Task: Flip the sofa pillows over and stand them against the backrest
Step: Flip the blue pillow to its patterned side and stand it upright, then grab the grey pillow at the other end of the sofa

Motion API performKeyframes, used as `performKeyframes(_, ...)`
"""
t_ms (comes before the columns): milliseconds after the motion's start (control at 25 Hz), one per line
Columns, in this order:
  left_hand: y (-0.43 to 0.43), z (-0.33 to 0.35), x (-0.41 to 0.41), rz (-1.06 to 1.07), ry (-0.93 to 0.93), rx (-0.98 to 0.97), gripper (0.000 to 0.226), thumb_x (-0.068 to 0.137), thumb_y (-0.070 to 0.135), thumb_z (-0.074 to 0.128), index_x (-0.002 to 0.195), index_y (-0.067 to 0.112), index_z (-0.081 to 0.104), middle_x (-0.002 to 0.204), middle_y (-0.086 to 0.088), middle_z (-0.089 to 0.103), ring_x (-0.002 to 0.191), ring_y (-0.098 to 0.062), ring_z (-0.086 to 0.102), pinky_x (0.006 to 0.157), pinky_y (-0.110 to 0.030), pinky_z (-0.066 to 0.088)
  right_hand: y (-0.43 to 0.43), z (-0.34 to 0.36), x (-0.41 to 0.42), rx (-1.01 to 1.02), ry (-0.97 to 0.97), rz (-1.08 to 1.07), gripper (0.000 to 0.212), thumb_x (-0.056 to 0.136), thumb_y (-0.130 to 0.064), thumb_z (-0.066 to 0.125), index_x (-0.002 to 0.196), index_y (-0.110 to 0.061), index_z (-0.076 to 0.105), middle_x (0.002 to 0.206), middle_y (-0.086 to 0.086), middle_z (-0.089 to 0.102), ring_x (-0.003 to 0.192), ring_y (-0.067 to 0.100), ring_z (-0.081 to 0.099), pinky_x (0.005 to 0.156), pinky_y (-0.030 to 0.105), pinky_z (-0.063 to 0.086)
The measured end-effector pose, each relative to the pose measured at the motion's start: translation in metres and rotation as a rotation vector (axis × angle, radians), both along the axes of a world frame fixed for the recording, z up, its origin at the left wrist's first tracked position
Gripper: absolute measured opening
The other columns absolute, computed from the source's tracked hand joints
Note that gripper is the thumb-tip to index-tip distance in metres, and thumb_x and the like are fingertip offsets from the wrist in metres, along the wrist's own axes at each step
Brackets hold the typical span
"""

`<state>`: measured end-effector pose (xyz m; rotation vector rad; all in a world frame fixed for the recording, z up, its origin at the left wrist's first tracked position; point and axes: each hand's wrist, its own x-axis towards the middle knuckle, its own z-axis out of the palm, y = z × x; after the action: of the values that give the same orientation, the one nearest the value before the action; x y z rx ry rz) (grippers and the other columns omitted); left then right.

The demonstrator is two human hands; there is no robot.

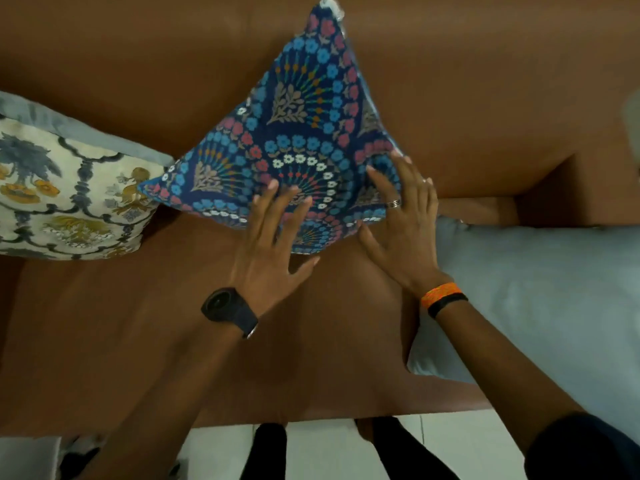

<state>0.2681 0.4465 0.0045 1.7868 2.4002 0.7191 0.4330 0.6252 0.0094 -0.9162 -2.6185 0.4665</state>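
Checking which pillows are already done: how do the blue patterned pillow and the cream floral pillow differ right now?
The blue patterned pillow is dark blue with flower fans; the cream floral pillow is pale, with grey and yellow motifs. The blue one stands on a corner against the backrest, diamond-wise; the cream one sits squarer. The left hand and right hand press flat on the blue one; nothing touches the cream one. Both sit on the brown sofa.

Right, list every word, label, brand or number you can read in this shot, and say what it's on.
None can be read.
Black watch on the left wrist: face dark, nothing legible.
Orange and black wristbands on the right wrist: no text visible.
Blue floral pillow, cream floral pillow and grey pillow: pattern or plain fabric only, no tag lettering shows.
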Motion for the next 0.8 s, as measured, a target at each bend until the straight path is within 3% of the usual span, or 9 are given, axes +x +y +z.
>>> performKeyframes(120, 0.022, -0.044, 0.073, -0.138, -0.017, -0.135, 0.085, 0.091, 0.037, 0.070, 0.160, 0.016, 0.025, 0.166, -0.014, 0.030, 0.158, -0.034, 0.016, 0.132, -0.051, 0.012, 0.028, -0.012, 0.083, -0.081, -0.146, 0.043, 0.073, 0.080, -0.027, 0.071, 0.150, -0.019, 0.052, 0.170, 0.017, 0.030, 0.160, 0.038, 0.023, 0.124, 0.071, 0.022)
performKeyframes(240, 0.054, -0.089, 0.151, -0.201, -0.073, -0.306, 0.086, 0.088, 0.003, 0.066, 0.160, 0.022, 0.023, 0.165, -0.018, 0.033, 0.156, -0.039, 0.025, 0.125, -0.057, 0.030, 0.079, -0.022, 0.202, -0.075, -0.291, 0.090, 0.065, 0.081, -0.017, 0.061, 0.145, -0.016, 0.056, 0.164, 0.017, 0.040, 0.154, 0.038, 0.036, 0.122, 0.071, 0.027)
performKeyframes(360, 0.084, -0.109, 0.227, -0.299, -0.196, -0.469, 0.099, 0.083, -0.008, 0.059, 0.158, 0.032, 0.008, 0.170, -0.013, 0.009, 0.159, -0.040, 0.010, 0.124, -0.059, 0.029, 0.132, -0.019, 0.329, 0.018, -0.328, 0.152, 0.052, 0.086, -0.017, 0.045, 0.135, -0.017, 0.062, 0.156, 0.015, 0.052, 0.149, 0.032, 0.043, 0.122, 0.068, 0.028)
performKeyframes(480, 0.101, -0.111, 0.304, -0.427, -0.119, -0.418, 0.114, 0.071, 0.006, 0.069, 0.162, 0.038, 0.008, 0.173, -0.012, -0.003, 0.158, -0.047, 0.006, 0.119, -0.069, 0.030, 0.178, -0.011, 0.408, 0.064, -0.416, 0.242, 0.065, 0.085, -0.001, 0.056, 0.146, -0.022, 0.052, 0.167, 0.009, 0.040, 0.158, 0.032, 0.031, 0.118, 0.067, 0.036)
performKeyframes(600, 0.090, -0.113, 0.360, -0.435, -0.073, -0.350, 0.087, 0.089, 0.060, 0.058, 0.161, 0.038, 0.014, 0.173, -0.016, 0.002, 0.157, -0.051, 0.002, 0.113, -0.081, 0.022, 0.196, -0.023, 0.428, 0.066, -0.526, 0.361, 0.107, 0.070, 0.006, 0.085, 0.160, -0.022, 0.034, 0.172, 0.017, 0.026, 0.159, 0.042, 0.025, 0.115, 0.067, 0.044)
performKeyframes(680, 0.085, -0.118, 0.372, -0.406, 0.042, -0.362, 0.099, 0.082, 0.082, 0.055, 0.161, 0.040, 0.013, 0.172, -0.016, 0.006, 0.156, -0.052, 0.008, 0.108, -0.081, 0.028, 0.201, -0.030, 0.424, 0.058, -0.510, 0.383, 0.121, 0.060, 0.009, 0.088, 0.161, -0.023, 0.028, 0.170, 0.020, 0.028, 0.156, 0.046, 0.027, 0.111, 0.067, 0.048)
performKeyframes(800, 0.099, -0.113, 0.370, -0.244, -0.005, -0.360, 0.111, 0.073, 0.089, 0.056, 0.160, 0.043, 0.005, 0.170, -0.018, 0.008, 0.153, -0.053, 0.018, 0.105, -0.079, 0.036, 0.203, -0.030, 0.414, -0.035, -0.455, 0.392, 0.117, 0.062, -0.013, 0.097, 0.160, -0.023, 0.034, 0.170, 0.019, 0.028, 0.158, 0.044, 0.026, 0.112, 0.064, 0.047)
